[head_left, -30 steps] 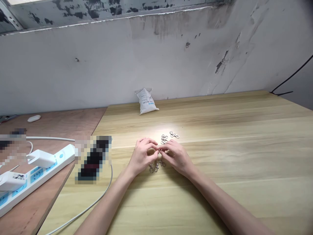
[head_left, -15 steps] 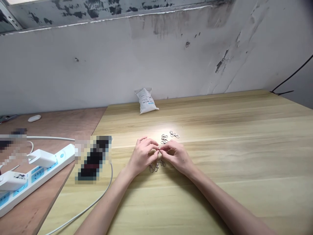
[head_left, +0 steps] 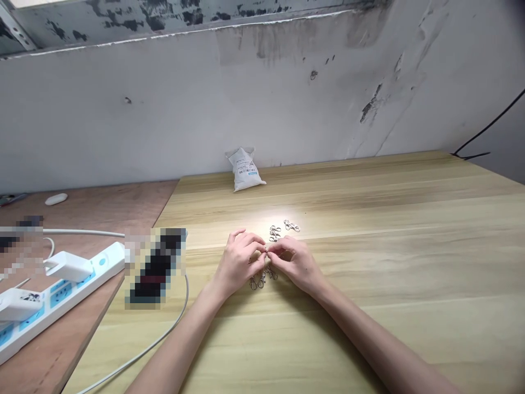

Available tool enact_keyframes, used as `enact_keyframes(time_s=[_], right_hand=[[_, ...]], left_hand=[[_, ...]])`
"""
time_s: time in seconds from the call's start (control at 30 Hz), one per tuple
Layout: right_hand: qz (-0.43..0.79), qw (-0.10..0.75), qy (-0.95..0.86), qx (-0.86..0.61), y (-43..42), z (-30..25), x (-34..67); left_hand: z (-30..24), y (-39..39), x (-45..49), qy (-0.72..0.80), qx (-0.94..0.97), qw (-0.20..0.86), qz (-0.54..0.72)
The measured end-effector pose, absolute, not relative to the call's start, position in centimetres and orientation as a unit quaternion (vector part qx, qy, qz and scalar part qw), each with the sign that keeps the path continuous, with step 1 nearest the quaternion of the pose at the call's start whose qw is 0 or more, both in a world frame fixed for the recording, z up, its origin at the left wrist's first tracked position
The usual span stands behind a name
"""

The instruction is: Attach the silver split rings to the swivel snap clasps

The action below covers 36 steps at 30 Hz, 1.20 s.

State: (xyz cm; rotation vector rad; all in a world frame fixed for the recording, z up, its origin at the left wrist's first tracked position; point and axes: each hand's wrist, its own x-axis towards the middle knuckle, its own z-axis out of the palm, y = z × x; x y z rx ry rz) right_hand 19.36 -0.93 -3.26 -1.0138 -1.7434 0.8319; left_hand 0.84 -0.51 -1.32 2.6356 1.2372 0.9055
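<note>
My left hand (head_left: 243,258) and my right hand (head_left: 296,260) meet fingertip to fingertip over the wooden table (head_left: 394,246). Both are closed in a pinch on a small metal piece (head_left: 266,251), mostly hidden by the fingers, so its kind does not show. Just below the fingertips lie several silver lobster clasps (head_left: 261,281), partly under my hands. Beyond the fingers is another small group of silver clasps (head_left: 274,233). A little farther to the right rests a further cluster of clasps (head_left: 292,225).
A white plastic packet (head_left: 247,171) leans near the wall at the table's back. At left, a white power strip (head_left: 61,295) with plugged-in chargers lies on a brown board, with a white oval case (head_left: 56,199) behind. A white cable (head_left: 164,334) curves across the table's left side beside a blurred-out object.
Almost nothing differs. My hands keep the same pinch at the same spot, and the whole view has shifted very slightly.
</note>
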Motion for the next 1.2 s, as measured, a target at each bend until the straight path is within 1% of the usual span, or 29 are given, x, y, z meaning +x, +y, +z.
enact_keyframes(time_s=[0.2,0.67,0.83,1.0,1.2], right_hand=[[0.343,0.470,-0.703,-0.409,-1.07,-3.10,19.20],[0.285,0.453,-0.704,-0.468,-1.59,-2.88,18.47],[0.300,0.452,-0.687,-0.483,-1.41,-3.03,18.58],[0.340,0.452,-0.673,-0.477,-1.18,-2.92,18.78],[0.333,0.455,-0.688,-0.457,-1.15,-2.90,18.85]], left_hand=[[-0.99,-0.78,1.17,0.416,0.859,0.037,0.297],[-0.69,-0.99,1.47,0.432,0.856,0.011,0.285],[-0.45,-1.00,1.61,0.424,0.862,-0.006,0.277],[-0.29,-1.05,1.55,0.413,0.859,-0.012,0.302],[-0.41,-1.00,1.36,0.417,0.855,-0.006,0.308]])
